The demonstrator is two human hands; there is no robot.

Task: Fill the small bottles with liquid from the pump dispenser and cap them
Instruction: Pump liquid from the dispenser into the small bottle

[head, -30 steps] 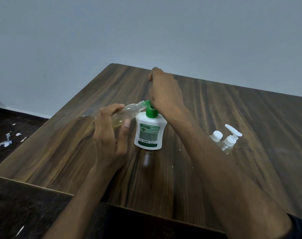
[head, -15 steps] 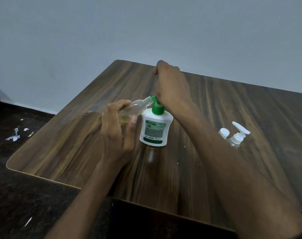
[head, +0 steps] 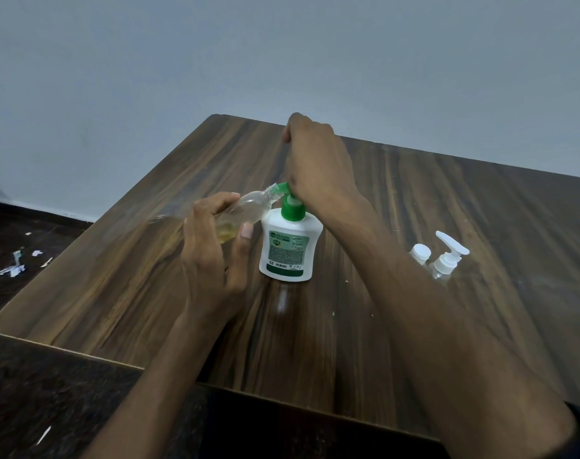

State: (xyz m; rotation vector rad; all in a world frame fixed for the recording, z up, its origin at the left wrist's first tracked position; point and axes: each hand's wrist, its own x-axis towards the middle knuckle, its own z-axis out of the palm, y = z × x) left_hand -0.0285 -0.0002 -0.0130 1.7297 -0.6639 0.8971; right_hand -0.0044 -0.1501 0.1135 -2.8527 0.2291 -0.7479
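Bottle (head: 248, 208) lies tilted just left of the dispenser (head: 289, 246), its long axis slanting up and to the right, so its open neck meets the green spout (head: 282, 187). A little yellowish liquid sits in its low end. The left hand (head: 215, 260) is curled round the bottle's lower body, thumb on the near side. The right hand (head: 315, 164) sits over the dispenser's pump head, fingers curled over it; I cannot tell how hard it presses. The dispenser stands upright on the table (head: 480, 200). Well to the dispenser's right stand a white-capped bottle (head: 420, 254) and a pump-topped bottle (head: 447, 260), close together. The next pump turns on neck and spout staying in line: if the bottle's axis drifts, liquid would likely miss.
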